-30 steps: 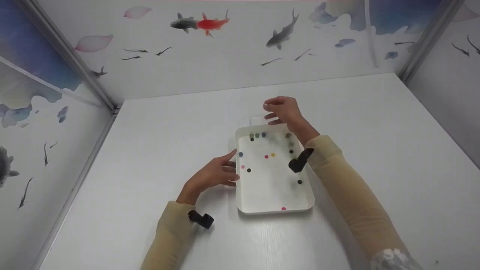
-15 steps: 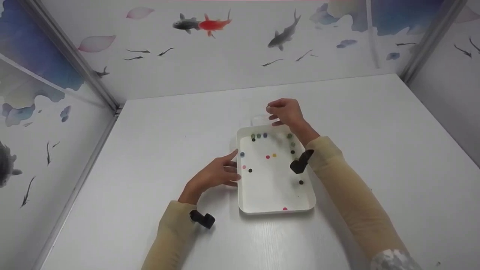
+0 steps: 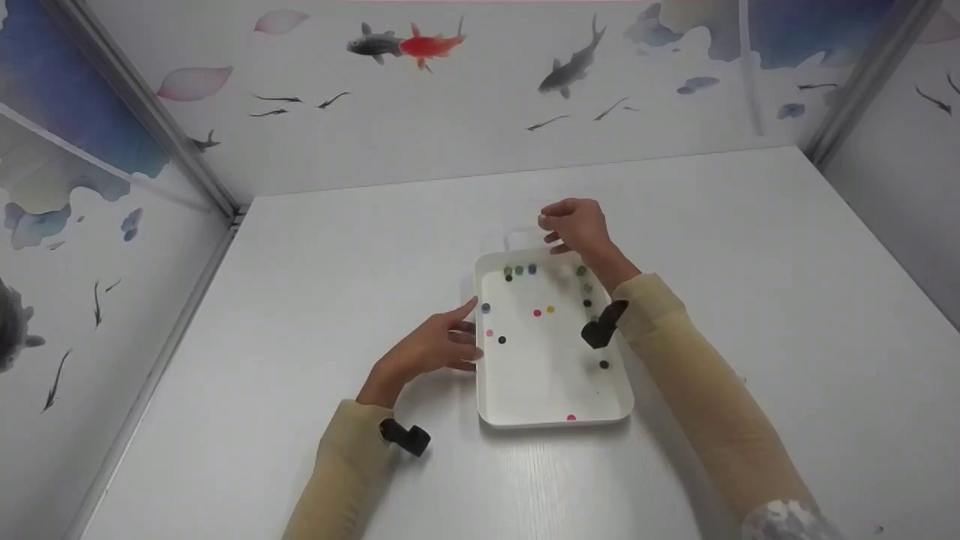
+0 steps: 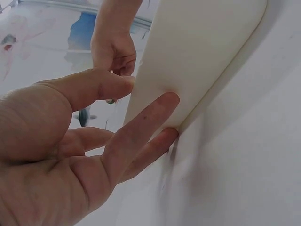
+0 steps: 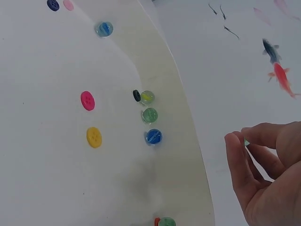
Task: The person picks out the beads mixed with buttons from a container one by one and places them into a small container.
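Note:
A white tray [image 3: 540,386] lies on the table with glass marbles and buttons in it. My left hand [image 3: 427,345] touches its left wall; in the left wrist view the fingers [image 4: 155,113] lie nearly straight against the outside and the thumb meets the rim. Beyond the far rim, my right hand [image 3: 577,225] is raised near a clear container [image 3: 523,239]. In the right wrist view its thumb and forefinger pinch a small green marble [image 5: 246,141], mostly hidden by the fingertips. A blue marble [image 5: 154,136] and a green marble [image 5: 149,115] rest along the tray's far wall.
A yellow button [image 5: 94,137] and a red button [image 5: 88,100] lie mid-tray. Dark buttons [image 3: 604,364] and marbles sit along the right side, partly under my right wrist. Walls [image 3: 480,135] painted with fish enclose the white table [image 3: 337,262] at the back and sides.
My right hand has shifted slightly to the right, its fingertips still together beyond the tray. The left hand keeps its place at the tray wall. The whole view has drifted a little.

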### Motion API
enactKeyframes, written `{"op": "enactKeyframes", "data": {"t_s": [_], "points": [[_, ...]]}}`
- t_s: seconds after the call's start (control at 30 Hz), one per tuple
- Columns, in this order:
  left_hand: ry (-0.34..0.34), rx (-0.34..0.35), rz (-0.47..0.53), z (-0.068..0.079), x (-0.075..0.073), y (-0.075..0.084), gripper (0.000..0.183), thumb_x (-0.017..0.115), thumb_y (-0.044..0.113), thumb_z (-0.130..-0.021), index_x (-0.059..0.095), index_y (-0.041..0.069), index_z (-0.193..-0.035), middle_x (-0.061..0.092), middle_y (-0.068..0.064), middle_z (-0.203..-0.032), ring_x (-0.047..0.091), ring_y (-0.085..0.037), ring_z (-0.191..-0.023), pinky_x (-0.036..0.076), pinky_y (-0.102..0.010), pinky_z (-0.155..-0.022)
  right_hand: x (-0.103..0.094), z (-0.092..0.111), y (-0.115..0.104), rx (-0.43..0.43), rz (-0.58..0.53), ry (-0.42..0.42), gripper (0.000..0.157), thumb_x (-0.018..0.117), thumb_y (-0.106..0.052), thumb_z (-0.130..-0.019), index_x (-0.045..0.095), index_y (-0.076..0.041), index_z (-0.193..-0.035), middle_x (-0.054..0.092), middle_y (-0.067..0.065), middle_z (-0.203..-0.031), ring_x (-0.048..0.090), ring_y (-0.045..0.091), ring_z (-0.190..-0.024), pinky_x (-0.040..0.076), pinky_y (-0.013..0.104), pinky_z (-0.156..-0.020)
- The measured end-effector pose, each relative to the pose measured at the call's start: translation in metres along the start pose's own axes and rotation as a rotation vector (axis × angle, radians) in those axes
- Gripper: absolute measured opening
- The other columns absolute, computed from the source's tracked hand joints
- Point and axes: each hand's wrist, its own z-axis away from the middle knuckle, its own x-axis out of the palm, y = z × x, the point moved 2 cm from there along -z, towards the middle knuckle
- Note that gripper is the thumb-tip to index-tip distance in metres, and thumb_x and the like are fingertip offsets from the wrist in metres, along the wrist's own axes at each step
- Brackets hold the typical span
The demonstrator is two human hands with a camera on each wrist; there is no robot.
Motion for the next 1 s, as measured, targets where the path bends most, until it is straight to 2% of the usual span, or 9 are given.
{"op": "enactKeyframes", "data": {"t_s": [0.37,0.63,1.0], "points": [[0.016,-0.007,-0.027,0.0002,-0.0004,0.0000,0.089,0.071,0.005,-0.090,0.021,0.024,-0.161,0.050,-0.021,-0.147,0.067,-0.025,-0.118,0.060,-0.036,-0.092,0.0001,0.0010,0.0000,-0.023,0.002,0.005,0.032,0.063,-0.014,-0.098,0.064,-0.002,-0.128,0.067,0.014,-0.119,0.066,0.017,-0.087,0.059,0.021,-0.064],[0.009,0.012,-0.006,0.0003,-0.0013,-0.0006,0.090,0.072,0.005,-0.088,0.021,0.025,-0.160,0.050,-0.020,-0.146,0.064,-0.025,-0.123,0.059,-0.036,-0.095,-0.0017,0.0000,0.0015,-0.055,-0.015,0.017,0.026,0.063,-0.009,-0.097,0.068,-0.003,-0.122,0.068,0.013,-0.114,0.066,0.013,-0.080,0.059,0.021,-0.064],[0.043,0.006,-0.083,0.0005,-0.0020,-0.0002,0.089,0.075,0.011,-0.088,0.024,0.026,-0.160,0.054,-0.017,-0.145,0.064,-0.022,-0.124,0.055,-0.037,-0.102,0.0013,0.0030,0.0029,-0.049,-0.005,0.001,0.025,0.062,-0.012,-0.098,0.067,-0.005,-0.122,0.066,0.012,-0.115,0.066,0.016,-0.088,0.059,0.022,-0.067]]}}
